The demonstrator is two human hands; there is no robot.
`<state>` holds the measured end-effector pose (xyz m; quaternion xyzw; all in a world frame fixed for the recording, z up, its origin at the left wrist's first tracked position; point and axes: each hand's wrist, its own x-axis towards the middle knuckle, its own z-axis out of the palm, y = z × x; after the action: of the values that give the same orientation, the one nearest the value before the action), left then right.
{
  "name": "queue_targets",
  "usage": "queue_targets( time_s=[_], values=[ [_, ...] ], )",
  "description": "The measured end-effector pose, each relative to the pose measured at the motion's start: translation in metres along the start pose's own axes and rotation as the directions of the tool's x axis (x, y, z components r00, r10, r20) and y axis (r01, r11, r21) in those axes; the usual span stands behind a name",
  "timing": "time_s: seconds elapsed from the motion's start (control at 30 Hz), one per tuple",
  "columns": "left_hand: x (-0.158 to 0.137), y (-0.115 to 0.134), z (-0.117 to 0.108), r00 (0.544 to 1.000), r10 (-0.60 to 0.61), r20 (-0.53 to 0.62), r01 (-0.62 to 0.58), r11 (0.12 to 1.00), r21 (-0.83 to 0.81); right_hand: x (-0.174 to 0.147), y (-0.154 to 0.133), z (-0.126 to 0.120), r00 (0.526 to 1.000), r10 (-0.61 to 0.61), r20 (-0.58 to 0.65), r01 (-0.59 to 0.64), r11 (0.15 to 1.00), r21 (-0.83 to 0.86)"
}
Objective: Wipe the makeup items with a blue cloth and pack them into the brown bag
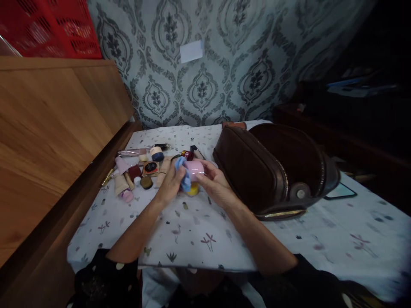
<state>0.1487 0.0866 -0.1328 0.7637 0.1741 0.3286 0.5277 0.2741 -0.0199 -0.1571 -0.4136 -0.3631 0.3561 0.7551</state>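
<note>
Between my hands, above the patterned tablecloth, is a pink cosmetic jar. My right hand grips the jar from the right, thumb in front. My left hand pinches a light blue cloth and presses it against the jar's left end. Just below the jar sits a yellow-lidded container, partly hidden. Left of my left hand lie a black round-windowed compact, a dark round lid or pot, a jar with a dark blue base and several tubes.
A brown leather bag, unzipped, stands to the right, with a phone or tablet partly behind it. A wooden panel borders the left side, and a red crate rests on it. Patterned wallpaper closes off the back.
</note>
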Motion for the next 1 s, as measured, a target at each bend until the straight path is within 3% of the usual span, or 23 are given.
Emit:
queue_targets(
  time_s=[0.07, 0.17, 0.3, 0.47, 0.6, 0.73, 0.9, 1.0],
  values=[
    [-0.004, 0.003, 0.003, 0.993, 0.087, 0.08, -0.095, 0.991, 0.099, 0.001, 0.001, 0.0, 0.999, 0.005, -0.048, -0.005, 1.0, 0.009],
    [-0.006, 0.002, 0.007, 0.984, 0.147, 0.1, -0.168, 0.952, 0.257, 0.002, 0.004, 0.0, 0.994, -0.003, -0.109, 0.001, 1.0, -0.023],
    [-0.006, 0.002, 0.009, 0.987, 0.153, 0.052, -0.161, 0.898, 0.41, 0.004, 0.006, 0.001, 0.985, -0.083, -0.148, 0.074, 0.995, -0.065],
    [-0.007, 0.01, 0.01, 0.968, 0.248, -0.027, -0.214, 0.881, 0.421, 0.002, 0.004, 0.004, 0.97, -0.189, -0.152, 0.16, 0.97, -0.184],
    [-0.006, 0.012, 0.005, 0.968, 0.226, -0.105, -0.188, 0.939, 0.289, -0.003, 0.0, 0.01, 0.962, -0.271, -0.039, 0.25, 0.928, -0.277],
    [-0.004, 0.016, 0.001, 0.995, 0.012, -0.1, -0.014, 1.0, -0.021, -0.014, -0.018, 0.014, 0.907, -0.408, 0.101, 0.412, 0.817, -0.404],
    [0.0, 0.045, 0.012, 0.976, -0.193, -0.101, 0.14, 0.91, -0.39, -0.035, -0.06, 0.015, 0.777, -0.548, 0.31, 0.618, 0.572, -0.539],
    [0.003, 0.066, 0.028, 0.981, -0.184, -0.068, 0.136, 0.889, -0.438, -0.047, -0.088, 0.012, 0.752, -0.562, 0.344, 0.646, 0.525, -0.555]
  ],
)
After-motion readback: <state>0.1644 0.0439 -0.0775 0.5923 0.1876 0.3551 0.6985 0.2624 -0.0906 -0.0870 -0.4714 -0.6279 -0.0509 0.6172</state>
